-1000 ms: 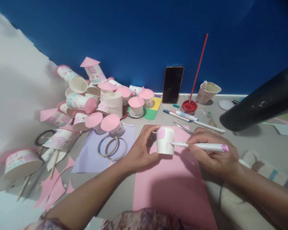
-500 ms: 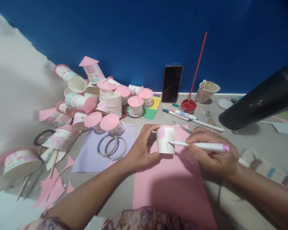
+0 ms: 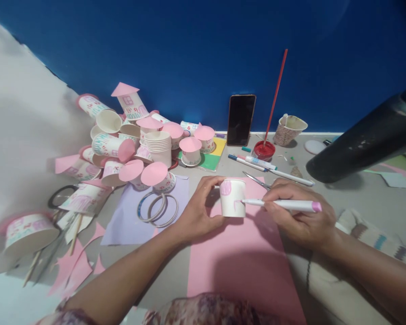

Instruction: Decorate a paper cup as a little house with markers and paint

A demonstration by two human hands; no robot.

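Note:
A small white paper cup (image 3: 233,205) is gripped between the thumb and fingers of my left hand (image 3: 203,205). It bears a pink-purple scribbled window shape near its rim and a short fresh line lower down. My right hand (image 3: 296,212) holds a white felt-tip pen (image 3: 292,205) with a pink end, its tip touching the cup's side. Beneath both lies a sheet of pink paper (image 3: 237,262). Scissors (image 3: 255,179) rest at the sheet's far edge, partly hidden by my right hand.
Decorated cups with pink paper roofs (image 3: 131,101) are heaped at left, around a stack of plain cups (image 3: 159,146). Two bangles (image 3: 162,210) lie on purple paper (image 3: 122,232). Behind stand a phone (image 3: 241,119) and a red paint pot (image 3: 264,150); a dark bottle (image 3: 362,140) is at right.
The pen tip has shifted slightly right on the cup, and the line there now has a short top stroke. Both hands keep their grips.

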